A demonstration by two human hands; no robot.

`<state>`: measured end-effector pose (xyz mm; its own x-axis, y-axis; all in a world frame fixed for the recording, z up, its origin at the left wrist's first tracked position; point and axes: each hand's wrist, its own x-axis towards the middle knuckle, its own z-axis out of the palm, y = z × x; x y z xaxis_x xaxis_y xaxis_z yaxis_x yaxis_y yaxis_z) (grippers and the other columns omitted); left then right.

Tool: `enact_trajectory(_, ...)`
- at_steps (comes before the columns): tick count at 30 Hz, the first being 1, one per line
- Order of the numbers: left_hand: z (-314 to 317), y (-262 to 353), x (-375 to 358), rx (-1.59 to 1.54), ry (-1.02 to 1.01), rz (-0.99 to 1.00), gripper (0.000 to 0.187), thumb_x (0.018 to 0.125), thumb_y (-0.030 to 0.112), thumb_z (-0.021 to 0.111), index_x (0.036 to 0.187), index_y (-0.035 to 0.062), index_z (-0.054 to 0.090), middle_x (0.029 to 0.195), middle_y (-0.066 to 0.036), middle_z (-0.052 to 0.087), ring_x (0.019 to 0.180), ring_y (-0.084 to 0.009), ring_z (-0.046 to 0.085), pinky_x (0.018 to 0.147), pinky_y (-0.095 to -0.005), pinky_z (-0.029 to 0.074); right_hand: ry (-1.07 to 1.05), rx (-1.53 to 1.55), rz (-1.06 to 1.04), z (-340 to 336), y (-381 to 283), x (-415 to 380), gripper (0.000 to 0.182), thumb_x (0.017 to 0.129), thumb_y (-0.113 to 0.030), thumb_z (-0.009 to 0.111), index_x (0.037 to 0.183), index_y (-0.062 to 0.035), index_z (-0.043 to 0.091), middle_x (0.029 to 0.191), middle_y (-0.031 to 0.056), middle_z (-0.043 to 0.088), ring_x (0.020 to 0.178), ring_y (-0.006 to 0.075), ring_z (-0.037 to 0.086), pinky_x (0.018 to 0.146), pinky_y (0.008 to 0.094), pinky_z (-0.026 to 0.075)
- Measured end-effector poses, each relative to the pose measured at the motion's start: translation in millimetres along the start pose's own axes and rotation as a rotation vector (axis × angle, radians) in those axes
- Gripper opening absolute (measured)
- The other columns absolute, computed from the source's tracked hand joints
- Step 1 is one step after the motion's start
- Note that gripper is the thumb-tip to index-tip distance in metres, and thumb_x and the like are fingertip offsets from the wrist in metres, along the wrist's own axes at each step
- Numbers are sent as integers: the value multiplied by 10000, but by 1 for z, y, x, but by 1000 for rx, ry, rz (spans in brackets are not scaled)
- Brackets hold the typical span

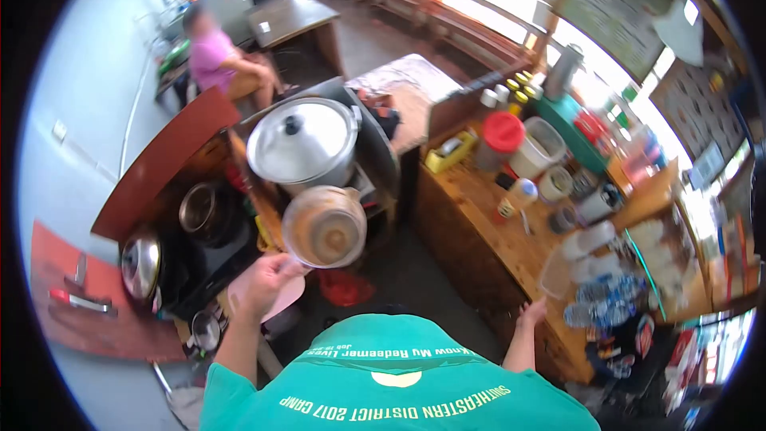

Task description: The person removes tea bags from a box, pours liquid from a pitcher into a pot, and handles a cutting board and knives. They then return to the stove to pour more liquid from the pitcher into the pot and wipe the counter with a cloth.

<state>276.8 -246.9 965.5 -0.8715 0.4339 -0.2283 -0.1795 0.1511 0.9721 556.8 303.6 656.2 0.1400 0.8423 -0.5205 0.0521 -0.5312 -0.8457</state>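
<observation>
My left hand (267, 283) is closed on the rim of a round translucent plastic tub (323, 227). Brown residue coats the inside of the tub, which is tilted so its interior faces me. Just beyond it stands a large aluminium pot (302, 144) with its lid on. At the edge of the wooden counter, my right hand (532, 313) has its fingertips pinched at the corner of a clear plastic container (556, 274). That container's outline is faint, and part of my fingers is blurred.
The wooden counter (479, 215) on the right bears a red-lidded jar (503, 132), a white tub (537, 148) and water bottles (604, 303). A dark pot (209, 211) and a lidded pot (142, 265) stand left. A red bag (346, 287) lies low ahead. A person (215, 64) sits farther back.
</observation>
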Motion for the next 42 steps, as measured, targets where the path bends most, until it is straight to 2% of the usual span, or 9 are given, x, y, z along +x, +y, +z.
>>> enact_trajectory(4,-106,17,-43,15,440,136,161,898,164,682,881,9,724,824,-11,677,743,-67,559,719,-233,446,-510,-348,-61,51,2,-110,160,886,-205,639,976,-77,603,693,0,536,586,120,551,507,282,482)
enact_trajectory(8,-218,24,-60,369,732,204,244,915,209,662,797,0,704,745,1,664,677,-72,538,634,-278,428,-1509,-758,-144,97,-17,-300,255,988,-275,579,1076,-41,630,772,16,601,654,129,604,621,275,526)
enact_trajectory(10,-263,41,-64,858,854,149,443,855,350,713,688,-44,601,568,-149,541,545,-140,467,532,-362,395,-1761,-770,-660,103,0,-364,254,1007,-277,546,1078,-48,629,832,73,671,680,193,649,623,330,524)
enact_trajectory(13,-322,49,-51,1221,953,185,343,817,291,705,707,-25,631,685,-249,613,663,-420,605,606,-473,450,-1596,-921,-693,121,14,-407,222,1001,-257,549,1068,-62,632,772,139,677,660,276,677,594,379,519)
enact_trajectory(20,-393,-5,6,1718,845,302,219,778,271,727,784,54,698,820,-138,688,874,-288,630,1028,-457,395,-1331,-795,-1303,160,75,-421,152,963,-222,603,944,-80,655,602,155,605,527,327,633,488,410,486)
enact_trajectory(28,-409,-62,47,1931,710,346,200,820,113,555,726,20,705,755,-149,675,890,-281,619,1116,-483,337,-1211,-751,-1599,307,-35,-522,163,856,-237,682,778,-93,670,643,139,639,630,339,654,584,440,513)
enact_trajectory(36,-358,-32,22,1375,978,112,236,778,257,728,762,26,683,778,-162,666,830,-335,611,965,-488,415,-1187,-933,-1678,509,-90,-556,421,790,-435,728,1058,-112,748,940,124,729,933,310,686,826,408,532)
enact_trajectory(37,-355,-38,16,1377,1015,177,297,788,278,733,721,0,653,734,-202,647,717,-369,611,765,-484,467,-1184,-993,-1695,524,-87,-559,499,756,-493,741,1091,-123,743,1022,142,721,1023,323,667,873,411,529)
enact_trajectory(42,-317,-46,-13,951,1069,142,400,832,309,727,688,-41,597,599,-237,558,522,-358,569,512,-408,414,-1206,-1318,-1737,564,-85,-580,518,705,-519,751,985,-83,761,996,152,721,1009,332,670,877,429,531)
